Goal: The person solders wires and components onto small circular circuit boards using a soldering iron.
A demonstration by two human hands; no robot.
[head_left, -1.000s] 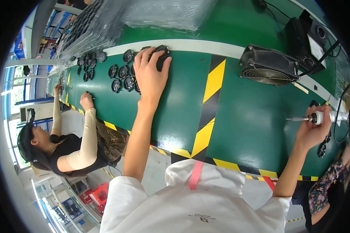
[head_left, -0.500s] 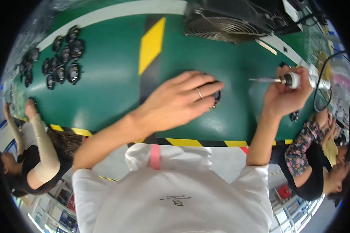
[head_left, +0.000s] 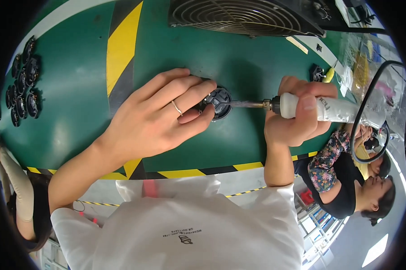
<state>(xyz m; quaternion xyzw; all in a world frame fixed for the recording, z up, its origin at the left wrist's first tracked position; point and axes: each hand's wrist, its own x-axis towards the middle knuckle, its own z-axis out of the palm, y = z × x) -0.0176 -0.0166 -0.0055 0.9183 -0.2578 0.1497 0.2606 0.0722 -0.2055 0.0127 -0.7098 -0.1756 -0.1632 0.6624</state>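
My left hand (head_left: 158, 114) holds a small round black part (head_left: 220, 100) on the green table, its fingers closed around the left side and hiding some of it. The part's inner face, with moulded pieces, points up. In my right fist (head_left: 297, 112) is a corded electric screwdriver (head_left: 338, 109) with a white handle and black collar. Its long thin metal bit lies nearly level, pointing left. The bit's tip reaches the right side of the round part; whether it sits in a screw is too small to tell.
Several similar black round parts (head_left: 32, 72) stand at the far left. A black fan with a wire grille (head_left: 243, 15) is at the back. Another black part (head_left: 316, 73) sits at the right. The tool's black cord (head_left: 359, 112) loops nearby. A person (head_left: 342, 180) works at the right.
My right hand has brought the screwdriver left, so its bit now meets the round part. My left fingers have shifted and uncover more of that part. The whole view has also shifted.
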